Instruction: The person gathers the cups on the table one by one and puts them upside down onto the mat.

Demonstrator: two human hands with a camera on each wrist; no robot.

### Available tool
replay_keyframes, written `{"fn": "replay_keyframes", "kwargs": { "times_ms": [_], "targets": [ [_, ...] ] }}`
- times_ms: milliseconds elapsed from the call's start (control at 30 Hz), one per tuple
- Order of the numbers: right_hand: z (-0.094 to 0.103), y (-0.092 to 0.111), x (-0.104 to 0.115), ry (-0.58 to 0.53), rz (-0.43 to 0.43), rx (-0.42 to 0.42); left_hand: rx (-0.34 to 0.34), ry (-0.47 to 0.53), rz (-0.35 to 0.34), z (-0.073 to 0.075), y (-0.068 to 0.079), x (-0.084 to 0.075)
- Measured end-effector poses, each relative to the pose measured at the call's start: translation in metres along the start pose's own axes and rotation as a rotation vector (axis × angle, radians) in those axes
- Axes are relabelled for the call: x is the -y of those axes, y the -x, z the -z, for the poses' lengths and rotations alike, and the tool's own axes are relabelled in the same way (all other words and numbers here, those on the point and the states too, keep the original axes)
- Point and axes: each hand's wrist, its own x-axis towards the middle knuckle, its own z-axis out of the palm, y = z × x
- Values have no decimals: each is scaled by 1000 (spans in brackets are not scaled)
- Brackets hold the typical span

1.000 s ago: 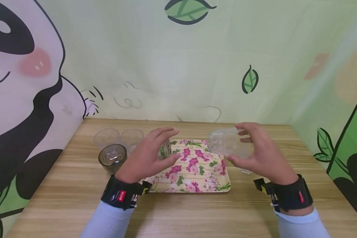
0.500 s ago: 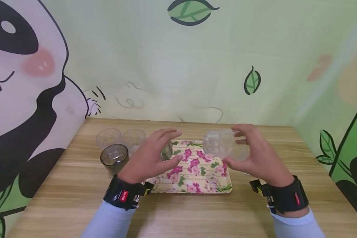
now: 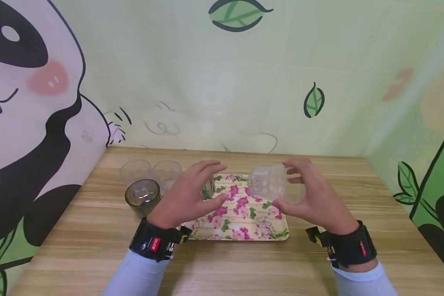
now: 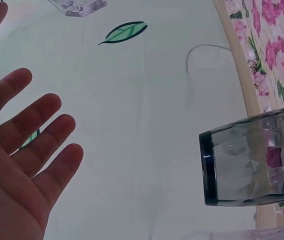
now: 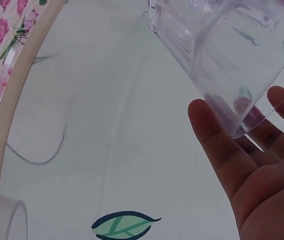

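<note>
Here the bare left hand (image 3: pixel 188 193) blocks much of the grey-green, faceted see-through glass (image 3: pixel 209 189) and part of the cream, pink-flowered rectangular tray (image 3: pixel 240 216); in the right wrist view, the top edge crops the transparent colourless tumbler (image 5: pixel 237 55), a pale clear cup (image 5: pixel 2 220) chopped by the corner

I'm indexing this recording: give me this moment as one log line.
left hand: holds nothing; right hand: holds clear cup sideways above table; floral tray: bears tinted glass; table: smoky glass at left
</note>
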Motion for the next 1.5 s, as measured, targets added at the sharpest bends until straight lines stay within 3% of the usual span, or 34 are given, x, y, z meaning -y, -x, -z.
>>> {"fn": "replay_keyframes", "kwargs": {
  "times_ms": [700, 1067, 1500],
  "targets": [
    [-10, 2, 7, -82, 15, 5, 30, -7, -15, -7, -1, -4],
    [-15, 1, 13, -178, -31, 51, 47, -10, -62, -14, -4, -5],
    [-22, 1, 17, -214, -4, 65, 81, -8, -110, -20, -6, -8]
  ]
}}
